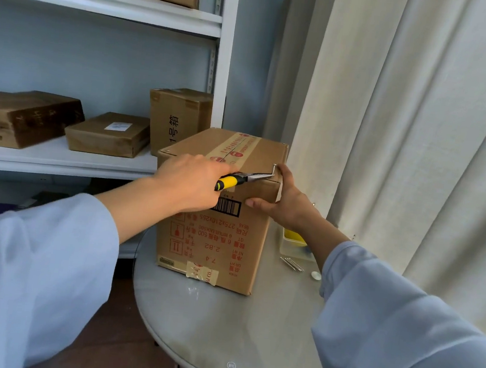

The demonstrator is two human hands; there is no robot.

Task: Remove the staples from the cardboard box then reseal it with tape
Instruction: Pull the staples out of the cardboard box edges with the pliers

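Observation:
A brown cardboard box with red print stands on a round white table, its top sealed by a strip of printed tape. My left hand grips yellow-handled pliers, whose jaws reach the box's near right top corner and clamp a metal staple that sticks up there. My right hand holds that same corner, thumb on the front face and fingers round the right side. Another small staple shows at the near left top corner.
Several loose pulled nails or staples lie on the table right of the box, by a small clear tray with something yellow inside. A white shelf unit with more cardboard boxes stands left; a pale curtain hangs right.

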